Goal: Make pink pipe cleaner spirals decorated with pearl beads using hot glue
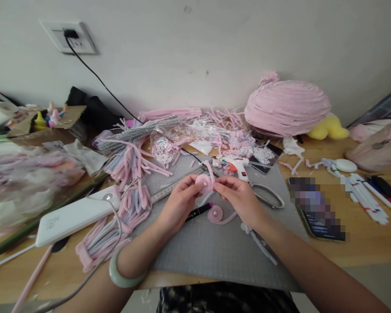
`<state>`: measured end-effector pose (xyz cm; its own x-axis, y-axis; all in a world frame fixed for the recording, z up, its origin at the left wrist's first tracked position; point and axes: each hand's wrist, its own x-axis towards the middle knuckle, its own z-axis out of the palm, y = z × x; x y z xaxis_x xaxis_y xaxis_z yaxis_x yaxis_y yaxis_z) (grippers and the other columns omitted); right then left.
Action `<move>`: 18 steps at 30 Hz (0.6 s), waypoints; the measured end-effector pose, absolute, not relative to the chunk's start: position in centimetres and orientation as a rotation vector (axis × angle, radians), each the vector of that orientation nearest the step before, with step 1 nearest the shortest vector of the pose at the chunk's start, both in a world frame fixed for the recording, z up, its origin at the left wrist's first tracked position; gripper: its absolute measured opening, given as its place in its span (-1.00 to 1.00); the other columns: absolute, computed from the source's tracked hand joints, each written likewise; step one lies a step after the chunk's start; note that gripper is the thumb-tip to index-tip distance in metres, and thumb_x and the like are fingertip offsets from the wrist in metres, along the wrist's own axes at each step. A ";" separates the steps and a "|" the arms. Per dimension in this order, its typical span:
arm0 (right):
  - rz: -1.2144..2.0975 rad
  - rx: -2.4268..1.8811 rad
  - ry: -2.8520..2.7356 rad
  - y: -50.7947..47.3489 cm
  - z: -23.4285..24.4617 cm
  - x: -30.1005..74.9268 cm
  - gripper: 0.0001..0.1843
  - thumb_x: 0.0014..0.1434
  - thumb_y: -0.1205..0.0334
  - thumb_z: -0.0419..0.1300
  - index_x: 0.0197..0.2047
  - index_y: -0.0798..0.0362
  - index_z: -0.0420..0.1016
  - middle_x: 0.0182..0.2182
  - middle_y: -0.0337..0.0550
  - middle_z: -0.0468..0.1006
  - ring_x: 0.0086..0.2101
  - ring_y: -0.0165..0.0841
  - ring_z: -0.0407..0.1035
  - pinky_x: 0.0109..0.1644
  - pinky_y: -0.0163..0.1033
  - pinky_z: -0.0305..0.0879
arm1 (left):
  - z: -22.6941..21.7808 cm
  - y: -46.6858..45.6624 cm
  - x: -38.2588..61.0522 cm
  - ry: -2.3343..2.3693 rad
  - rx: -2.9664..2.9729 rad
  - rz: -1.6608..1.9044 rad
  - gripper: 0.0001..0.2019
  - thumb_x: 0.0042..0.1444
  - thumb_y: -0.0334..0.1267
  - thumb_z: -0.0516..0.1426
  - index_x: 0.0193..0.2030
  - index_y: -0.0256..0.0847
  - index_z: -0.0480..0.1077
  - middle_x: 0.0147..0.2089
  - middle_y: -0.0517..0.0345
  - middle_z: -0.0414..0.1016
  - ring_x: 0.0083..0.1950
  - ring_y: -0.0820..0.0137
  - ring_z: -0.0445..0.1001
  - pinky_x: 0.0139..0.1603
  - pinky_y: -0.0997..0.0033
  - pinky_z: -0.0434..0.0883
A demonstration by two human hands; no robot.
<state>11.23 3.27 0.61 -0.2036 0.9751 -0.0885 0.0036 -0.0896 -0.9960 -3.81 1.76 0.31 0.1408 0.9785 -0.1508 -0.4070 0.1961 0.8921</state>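
Two hands are held close together above the grey cutting mat [189, 256], over its middle. By the left hand [179, 199], a pink coil [200, 178], pearl at centre, is pinched between thumb and fingers. By the right hand [237, 192], fingertips drawn narrow, the coil's right side is nipped, beside an upturned loose strip. Just below, a second coil [215, 220], also pearl-centred, is laid on the mat, its tail curved toward the right hand. Beside it a black marker [198, 211] is seen. Toward the mat's far edge, a glue gun [239, 166]; near its right edge, a scissor handle [275, 196]. The mat's left edge is flanked by bundled stems [135, 204], pink and lavender; beyond, a white power bank [74, 217]. Right of the mat, a phone [317, 213] is laid on the desk [368, 250]. At the desk's far edge, against the wall, a large pink bundle [288, 106] is placed; a cardboard box [39, 139] toward the far left corner.
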 end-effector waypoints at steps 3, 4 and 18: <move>1.442 -1.177 -1.328 3.4 0.6 11.1 -0.87 -0.05 0.18 0.22 -0.44 0.07 0.47 -0.61 -0.35 0.34 -0.58 -0.51 0.14 -0.47 -0.36 0.06 | 0.0 1.7 -3.8 0.963 0.909 1.173 -0.88 0.03 -0.21 0.13 -0.36 -0.22 0.38 -0.35 0.23 0.36 -0.31 0.47 0.27 -0.26 0.50 0.21; 1.448 -1.182 -1.329 3.4 0.6 11.1 -0.88 -0.05 0.19 0.22 -0.44 0.07 0.47 -0.61 -0.35 0.34 -0.57 -0.51 0.14 -0.47 -0.35 0.06 | -0.1 1.7 -3.8 0.988 0.931 1.179 -0.87 0.05 -0.20 0.11 -0.38 -0.22 0.37 -0.38 0.24 0.33 -0.33 0.47 0.25 -0.27 0.49 0.20; 1.687 -1.156 -1.097 3.3 0.0 10.9 -0.79 -0.16 0.16 0.32 -0.45 0.10 0.51 -0.63 -0.35 0.35 -0.60 -0.55 0.11 -0.52 -0.37 0.02 | -0.5 1.5 -3.7 0.989 0.895 1.150 -0.84 0.01 -0.20 0.14 -0.46 -0.24 0.32 -0.47 0.26 0.32 -0.38 0.47 0.26 -0.26 0.46 0.22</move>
<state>10.87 3.34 0.04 -0.2644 0.9279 -0.2627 -0.1359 -0.3056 -0.9424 -3.75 1.46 -0.52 0.1175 0.9807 -0.1564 -0.3016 0.1853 0.9353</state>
